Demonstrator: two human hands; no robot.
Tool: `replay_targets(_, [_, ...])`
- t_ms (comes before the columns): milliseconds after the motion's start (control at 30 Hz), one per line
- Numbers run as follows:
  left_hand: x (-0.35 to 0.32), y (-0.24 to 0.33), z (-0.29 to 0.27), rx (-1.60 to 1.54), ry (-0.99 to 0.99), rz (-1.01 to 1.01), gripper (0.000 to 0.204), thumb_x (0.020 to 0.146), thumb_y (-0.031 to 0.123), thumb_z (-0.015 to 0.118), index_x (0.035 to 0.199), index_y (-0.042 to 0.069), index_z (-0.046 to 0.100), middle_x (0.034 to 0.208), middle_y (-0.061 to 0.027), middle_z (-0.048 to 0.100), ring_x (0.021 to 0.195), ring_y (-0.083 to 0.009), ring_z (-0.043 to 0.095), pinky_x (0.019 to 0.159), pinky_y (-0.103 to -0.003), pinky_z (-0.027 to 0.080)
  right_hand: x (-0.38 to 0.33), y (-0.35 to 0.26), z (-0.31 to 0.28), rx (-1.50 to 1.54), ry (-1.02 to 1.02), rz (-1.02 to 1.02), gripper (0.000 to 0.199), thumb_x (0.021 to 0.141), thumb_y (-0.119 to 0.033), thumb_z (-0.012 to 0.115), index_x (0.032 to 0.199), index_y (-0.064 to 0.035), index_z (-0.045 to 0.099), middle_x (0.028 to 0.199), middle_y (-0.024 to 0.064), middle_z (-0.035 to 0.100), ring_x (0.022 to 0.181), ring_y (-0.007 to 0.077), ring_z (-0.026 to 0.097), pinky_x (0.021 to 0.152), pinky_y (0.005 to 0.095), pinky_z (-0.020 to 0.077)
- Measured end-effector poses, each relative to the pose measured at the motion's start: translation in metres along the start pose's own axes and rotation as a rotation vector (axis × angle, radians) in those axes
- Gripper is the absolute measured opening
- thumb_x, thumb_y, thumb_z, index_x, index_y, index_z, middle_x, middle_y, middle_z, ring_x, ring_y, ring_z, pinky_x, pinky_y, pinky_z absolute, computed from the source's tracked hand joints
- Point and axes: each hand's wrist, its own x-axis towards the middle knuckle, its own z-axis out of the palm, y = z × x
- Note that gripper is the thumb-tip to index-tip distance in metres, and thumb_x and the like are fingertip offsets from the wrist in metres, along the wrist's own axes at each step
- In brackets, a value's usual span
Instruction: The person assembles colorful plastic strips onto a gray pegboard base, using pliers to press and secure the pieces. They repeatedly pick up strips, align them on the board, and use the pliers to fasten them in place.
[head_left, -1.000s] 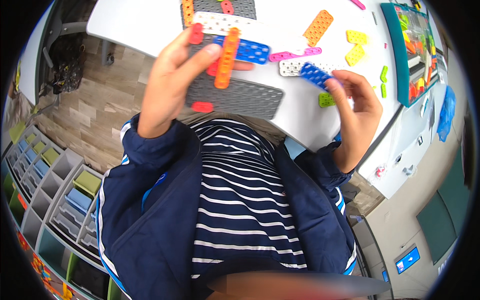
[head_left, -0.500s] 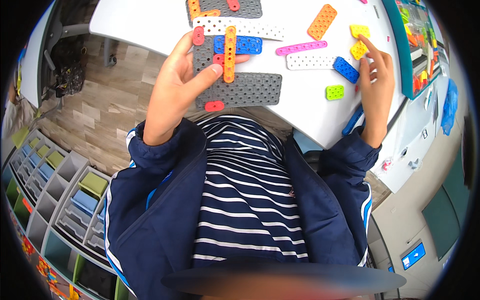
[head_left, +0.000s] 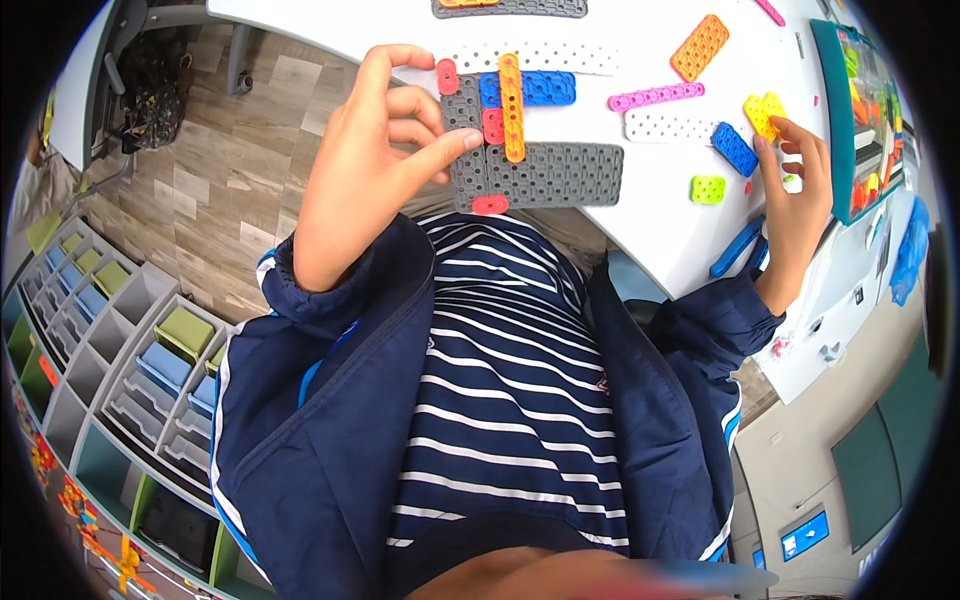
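My left hand (head_left: 365, 165) grips the left edge of a flat assembly of dark grey perforated plates (head_left: 555, 175), thumb on top and other fingers at the edge. An orange strip (head_left: 512, 105) stands across its blue plate (head_left: 545, 88), with red connectors (head_left: 489, 205) at corners and middle. A white perforated strip (head_left: 570, 58) lies along its far side. My right hand (head_left: 800, 185) pinches a yellow perforated piece (head_left: 763, 113) with thumb and index finger at the table's right side. Just left of that thumb lies a small blue plate (head_left: 735, 150).
Loose on the white table (head_left: 640, 225) are an orange plate (head_left: 700, 48), a pink strip (head_left: 656, 97), a white strip (head_left: 665, 126) and a green plate (head_left: 708, 190). A blue-handled tool (head_left: 738, 248) lies by my right wrist. A teal-edged parts box (head_left: 835, 120) stands at right.
The yellow piece has turned and now sits between my right fingertips. My left fingers have shifted outward along the assembly's edge, with the index finger lifted. The whole view has slid slightly.
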Motion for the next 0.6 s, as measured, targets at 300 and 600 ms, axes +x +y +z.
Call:
replay_targets(300, [0.006,0.000,-0.002,0.026,0.090,-0.076,0.039,0.090,0.006,0.080,0.116,0.002,0.052,0.070,-0.0034,0.066,0.060,-0.0088,0.066,0.054,-0.021,0.053,-0.008,0.002,0.001,0.019,0.102,-0.043,0.014,0.090,-0.006,0.078,0.103,-0.0012,0.078,0.104,0.0086,0.074,0.089,0.0148,0.072,0.074,0.0270,0.0597])
replay_targets(600, [0.010,-0.004,-0.009,-0.052,0.092,-0.065,0.036,0.088,0.011,0.083,0.109,0.002,0.055,0.068,-0.0042,0.068,0.058,-0.0085,0.066,0.052,-0.022,0.053,-0.004,-0.040,0.000,0.001,0.303,-0.234,0.017,0.088,0.001,0.077,0.104,-0.0008,0.078,0.101,0.0102,0.075,0.085,0.0179,0.073,0.071,0.0268,0.0604])
